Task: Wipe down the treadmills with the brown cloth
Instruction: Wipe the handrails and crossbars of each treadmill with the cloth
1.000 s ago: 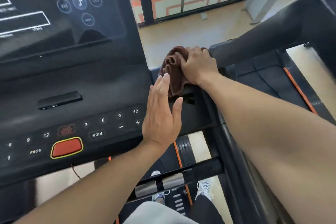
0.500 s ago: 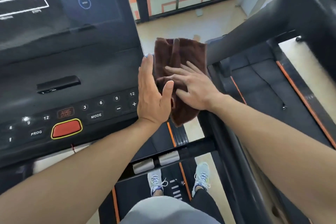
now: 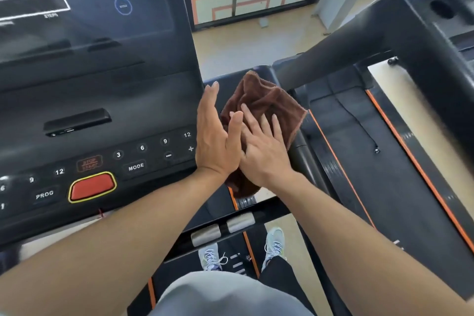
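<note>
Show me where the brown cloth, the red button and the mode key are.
brown cloth [image 3: 266, 100]: head view, bunched upper folds.
red button [image 3: 91, 186]: head view, its centre.
MODE key [image 3: 136, 167]: head view, its label.

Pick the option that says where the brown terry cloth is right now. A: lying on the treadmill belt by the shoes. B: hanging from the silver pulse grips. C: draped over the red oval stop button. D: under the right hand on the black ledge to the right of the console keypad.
D: the right hand lies flat, fingers straight, on the crumpled brown terry cloth, which rests on the black ledge beside the keypad.
</note>
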Available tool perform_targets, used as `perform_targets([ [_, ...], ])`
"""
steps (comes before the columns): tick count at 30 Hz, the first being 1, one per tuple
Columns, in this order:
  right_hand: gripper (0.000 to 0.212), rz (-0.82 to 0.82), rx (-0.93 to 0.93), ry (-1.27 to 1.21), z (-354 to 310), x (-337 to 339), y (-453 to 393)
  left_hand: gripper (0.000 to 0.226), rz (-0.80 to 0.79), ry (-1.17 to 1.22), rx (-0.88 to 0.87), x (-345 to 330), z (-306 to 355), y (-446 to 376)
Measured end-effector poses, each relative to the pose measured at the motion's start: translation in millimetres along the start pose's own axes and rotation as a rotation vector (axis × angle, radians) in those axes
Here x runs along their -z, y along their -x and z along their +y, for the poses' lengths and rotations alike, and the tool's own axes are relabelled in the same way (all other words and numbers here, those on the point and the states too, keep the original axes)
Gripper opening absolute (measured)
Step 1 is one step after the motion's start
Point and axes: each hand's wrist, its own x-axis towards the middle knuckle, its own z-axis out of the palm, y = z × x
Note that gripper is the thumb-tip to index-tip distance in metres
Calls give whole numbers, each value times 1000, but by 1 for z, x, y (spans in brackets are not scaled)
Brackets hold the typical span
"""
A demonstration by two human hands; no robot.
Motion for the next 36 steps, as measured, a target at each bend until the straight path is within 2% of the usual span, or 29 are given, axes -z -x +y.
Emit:
perform_targets([
  [4, 73, -11, 62, 129, 4, 7, -44, 90, -2, -27, -11, -3, 2, -2],
  [8, 66, -12, 141, 136, 6, 17, -95, 88, -37, -120, -125, -6, 3, -3],
  [12, 71, -50, 206, 132, 0, 38, -128, 93, -46, -164, -112, -7, 2, -3],
  [14, 76, -56, 191, 114, -3, 48, -138, 91, -40, -182, -117, -8, 2, -4],
  [18, 59, -15, 19, 98, 10, 62, -151, 88, -4, -197, -87, -9, 0, -4],
  [22, 58, 15, -153, -217, 57, 68, -128, 87, -15, -205, -91, -10, 2, -2],
  [25, 73, 32, -220, -488, 73, 58, -78, 87, -20, -182, -111, -9, 2, -2],
  [27, 81, 52, -249, -572, 75, 47, -38, 87, -24, -181, -126, -8, 0, -1],
  [30, 79, 58, -258, -472, 78, 29, 27, 87, -11, -241, -159, -7, -2, -1],
  [32, 81, 77, -284, -264, 68, 17, 55, 87, -8, -274, -165, -7, -1, -1],
  [34, 81, 152, -320, -68, 59, 2, 63, 87, -7, -278, -164, -6, 0, -2],
  [36, 79, 191, -335, 1, 51, -4, 60, 87, 6, -275, -164, -6, 1, -2],
])
